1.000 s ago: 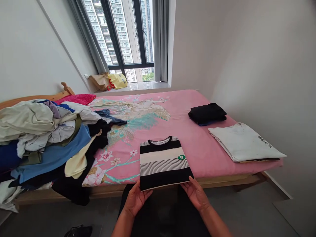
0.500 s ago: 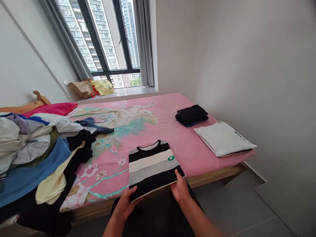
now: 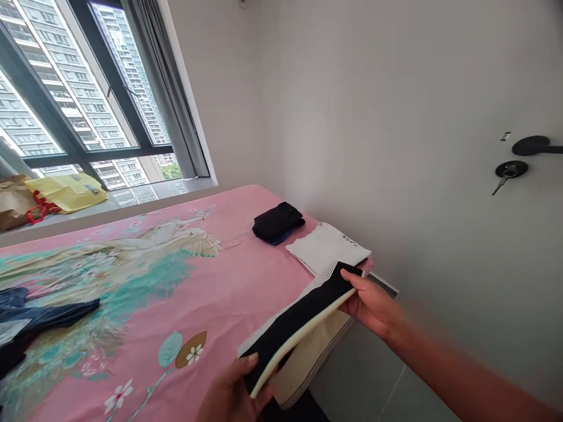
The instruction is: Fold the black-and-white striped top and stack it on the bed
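A folded black and cream striped shirt hangs between my two hands near the bed's edge. My left hand grips its near left corner, thumb on top and fingers underneath. At the far right corner, my right hand pinches the cloth with the thumb over the black band. A cream layer of the shirt droops below my hands. Just past my right hand lies a folded white garment with small dark lettering, partly covered by the shirt. Left of it sits a folded black garment with some blue beneath.
A pink floral sheet covers the bed. Dark blue jeans lie at the left. Yellow and brown bags rest on the window sill. A door handle and a lock with a key are at the right.
My hands have lifted the striped shirt and carried it right, toward the white garment; it now tilts and its lower layer sags. The view has swung right, bringing the door handle in.
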`<act>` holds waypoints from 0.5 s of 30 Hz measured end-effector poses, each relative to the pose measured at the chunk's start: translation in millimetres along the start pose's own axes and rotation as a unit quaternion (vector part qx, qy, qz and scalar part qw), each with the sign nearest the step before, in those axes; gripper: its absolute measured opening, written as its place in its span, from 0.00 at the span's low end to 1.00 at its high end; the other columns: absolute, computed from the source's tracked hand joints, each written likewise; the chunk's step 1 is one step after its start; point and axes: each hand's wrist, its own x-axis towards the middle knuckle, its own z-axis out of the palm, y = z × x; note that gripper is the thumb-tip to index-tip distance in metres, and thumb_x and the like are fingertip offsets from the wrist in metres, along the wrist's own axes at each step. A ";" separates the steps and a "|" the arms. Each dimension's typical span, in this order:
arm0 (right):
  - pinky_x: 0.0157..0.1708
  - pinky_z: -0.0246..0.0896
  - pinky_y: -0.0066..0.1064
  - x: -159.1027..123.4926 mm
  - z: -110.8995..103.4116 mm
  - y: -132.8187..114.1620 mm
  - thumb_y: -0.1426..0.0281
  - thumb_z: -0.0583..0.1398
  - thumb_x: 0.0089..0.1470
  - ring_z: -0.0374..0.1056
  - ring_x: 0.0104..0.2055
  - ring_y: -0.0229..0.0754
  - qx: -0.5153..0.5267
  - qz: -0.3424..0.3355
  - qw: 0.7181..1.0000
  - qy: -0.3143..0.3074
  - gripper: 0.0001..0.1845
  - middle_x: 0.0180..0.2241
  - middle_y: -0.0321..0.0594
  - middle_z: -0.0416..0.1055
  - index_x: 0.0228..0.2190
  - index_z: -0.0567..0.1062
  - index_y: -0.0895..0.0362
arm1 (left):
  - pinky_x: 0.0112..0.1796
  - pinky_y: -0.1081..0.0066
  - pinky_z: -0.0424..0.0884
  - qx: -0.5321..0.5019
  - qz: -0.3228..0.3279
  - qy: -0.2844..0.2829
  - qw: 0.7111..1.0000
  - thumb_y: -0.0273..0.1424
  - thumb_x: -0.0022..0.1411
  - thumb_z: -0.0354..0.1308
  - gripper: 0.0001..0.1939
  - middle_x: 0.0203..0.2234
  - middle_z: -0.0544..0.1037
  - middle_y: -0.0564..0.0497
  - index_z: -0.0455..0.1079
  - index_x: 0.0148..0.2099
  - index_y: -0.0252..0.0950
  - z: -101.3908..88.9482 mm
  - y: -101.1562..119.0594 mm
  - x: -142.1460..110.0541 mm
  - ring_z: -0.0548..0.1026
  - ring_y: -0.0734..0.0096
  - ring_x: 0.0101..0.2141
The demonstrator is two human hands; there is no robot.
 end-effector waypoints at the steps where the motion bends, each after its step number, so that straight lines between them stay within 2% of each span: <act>1: 0.35 0.72 0.41 15.5 1.2 -18.9 0.69 0.57 0.55 0.73 0.36 0.45 0.003 -0.017 1.000 0.009 0.06 0.31 0.40 0.75 0.36 0.70 0.56 | 0.26 0.65 0.77 -0.002 0.022 -0.003 1.000 0.23 0.50 0.59 0.07 0.28 0.78 0.48 0.69 0.34 0.37 32.0 14.5 6.3 0.78 0.58 0.32; 3: 0.36 0.72 0.41 47.9 5.1 -59.5 0.71 0.55 0.56 0.73 0.35 0.43 0.027 -0.060 0.998 0.014 0.05 0.30 0.39 0.75 0.35 0.70 0.56 | 0.24 0.69 0.75 0.012 0.069 -0.021 0.997 0.20 0.50 0.57 0.07 0.27 0.78 0.49 0.68 0.34 0.35 92.8 44.4 17.5 0.77 0.64 0.28; 5: 0.37 0.72 0.39 81.0 5.2 -100.2 0.71 0.55 0.56 0.72 0.34 0.42 0.070 -0.098 0.993 0.001 0.05 0.30 0.39 0.75 0.34 0.70 0.57 | 0.25 0.69 0.75 0.043 0.132 -0.072 0.988 0.20 0.50 0.58 0.10 0.28 0.77 0.50 0.68 0.36 0.34 143.7 69.2 31.8 0.76 0.68 0.27; 8: 0.37 0.72 0.37 134.1 -13.4 -146.2 0.70 0.56 0.55 0.72 0.34 0.41 0.116 -0.130 0.984 -0.027 0.06 0.31 0.39 0.76 0.35 0.72 0.58 | 0.27 0.68 0.76 0.081 0.202 -0.139 0.966 0.22 0.49 0.61 0.15 0.31 0.77 0.51 0.67 0.40 0.35 198.3 83.3 72.3 0.76 0.70 0.28; 11: 0.36 0.72 0.35 190.9 -56.2 -156.6 0.69 0.56 0.55 0.72 0.32 0.41 0.108 -0.106 0.988 0.010 0.07 0.29 0.38 0.76 0.35 0.72 0.57 | 0.28 0.69 0.76 0.094 0.191 -0.137 0.967 0.23 0.49 0.62 0.16 0.32 0.76 0.51 0.65 0.41 0.35 229.2 63.2 140.8 0.75 0.72 0.28; 13: 0.34 0.72 0.34 225.0 -90.7 -143.1 0.70 0.54 0.56 0.73 0.31 0.41 0.097 -0.069 0.991 0.061 0.06 0.27 0.39 0.75 0.34 0.71 0.57 | 0.28 0.69 0.76 0.097 0.141 -0.106 0.980 0.22 0.49 0.62 0.15 0.29 0.74 0.53 0.64 0.40 0.36 236.8 35.7 192.4 0.74 0.75 0.25; 15: 0.33 0.72 0.34 251.7 -123.4 -120.6 0.72 0.53 0.57 0.72 0.29 0.40 0.092 -0.034 0.990 0.105 0.06 0.25 0.39 0.74 0.34 0.70 0.57 | 0.26 0.70 0.75 0.101 0.072 -0.070 0.990 0.22 0.49 0.63 0.14 0.21 0.70 0.57 0.61 0.35 0.37 234.9 6.1 236.8 0.69 0.78 0.18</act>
